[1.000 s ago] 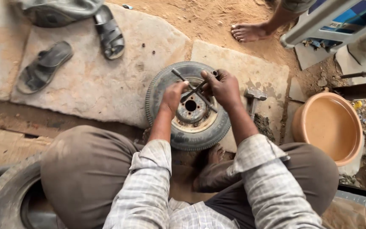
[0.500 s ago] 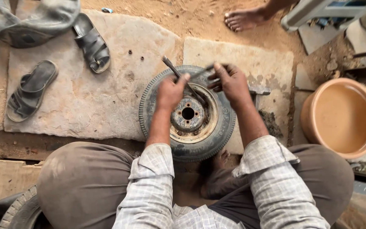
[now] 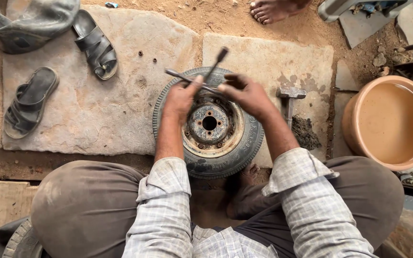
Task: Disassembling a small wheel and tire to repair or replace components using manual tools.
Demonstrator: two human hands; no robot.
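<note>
Left hand (image 3: pixel 181 98) has its grip closed on a metal lever (image 3: pixel 187 79), and right hand (image 3: pixel 245 93) on a second lever (image 3: pixel 216 59). Both levers cross at twelve o'clock on the small wheel (image 3: pixel 210 125); a hammer (image 3: pixel 290 95) lies at three o'clock.

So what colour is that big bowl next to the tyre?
The bowl is orange-brown, like clay, inside and out. The head view shows it best, at the right.

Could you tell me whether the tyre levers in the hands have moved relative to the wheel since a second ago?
Yes. The two metal levers have risen from lying across the rusty hub to the tyre's far edge, one tip now pointing over the stone slab.
</note>
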